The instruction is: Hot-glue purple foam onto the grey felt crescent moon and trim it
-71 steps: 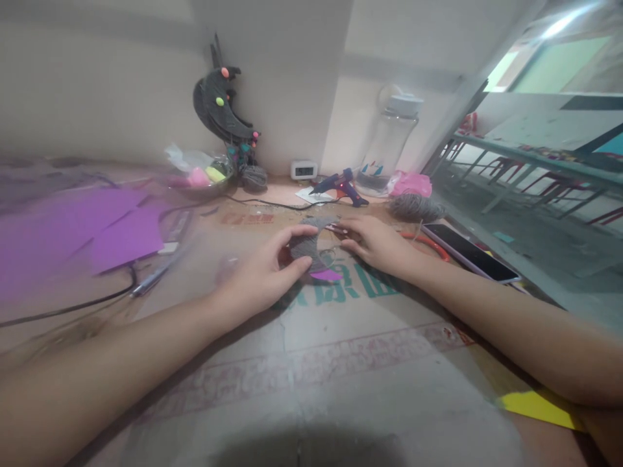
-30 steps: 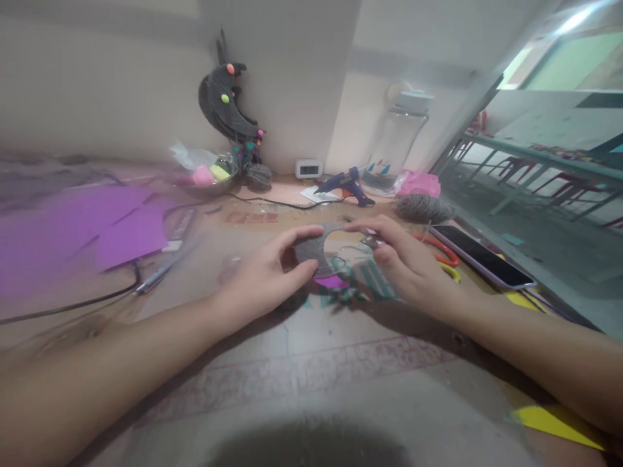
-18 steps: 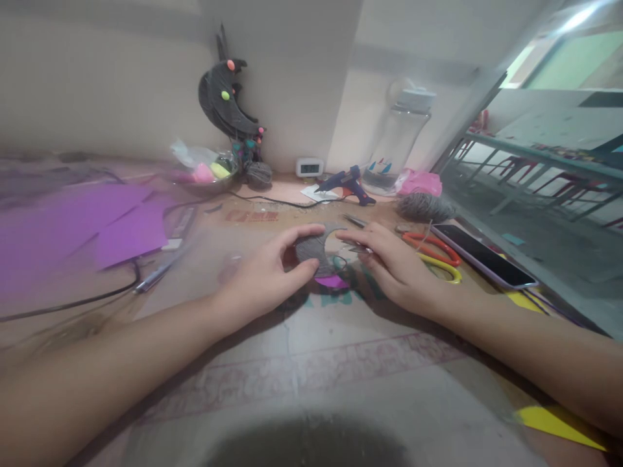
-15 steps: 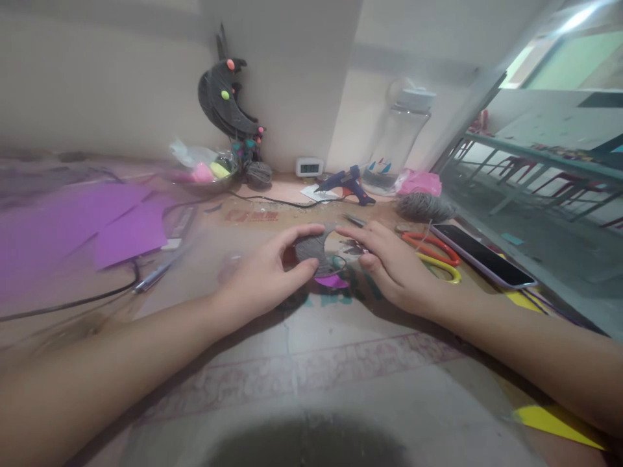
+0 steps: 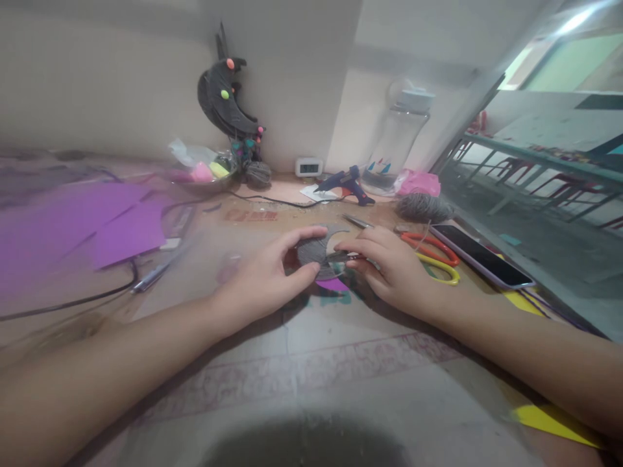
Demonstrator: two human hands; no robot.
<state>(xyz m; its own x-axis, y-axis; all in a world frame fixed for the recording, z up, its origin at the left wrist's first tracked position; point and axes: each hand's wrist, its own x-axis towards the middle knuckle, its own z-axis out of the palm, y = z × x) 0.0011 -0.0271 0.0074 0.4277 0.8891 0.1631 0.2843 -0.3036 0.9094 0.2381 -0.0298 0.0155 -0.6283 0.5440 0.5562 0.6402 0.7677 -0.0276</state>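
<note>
crescent (image 5: 311, 256), grey and yarn-wrapped, lay between the two hands, its long axis running away from the person and its hollow side facing right. left hand (image 5: 267, 269) was the nearer, in contact with the outer curve; it was part open, thumb on the near part and forefinger on the far part, gripping the piece between them. right hand (image 5: 389, 269) stood at the hollow, thumb and forefinger drawn nearly together on a small thin item (image 5: 338, 257), nature not determinable. purple scrap (image 5: 332, 284) showed at the crescent's near edge. scissors (image 5: 431, 239) lay just beside the right hand, phone (image 5: 481, 256) farther right.
</note>
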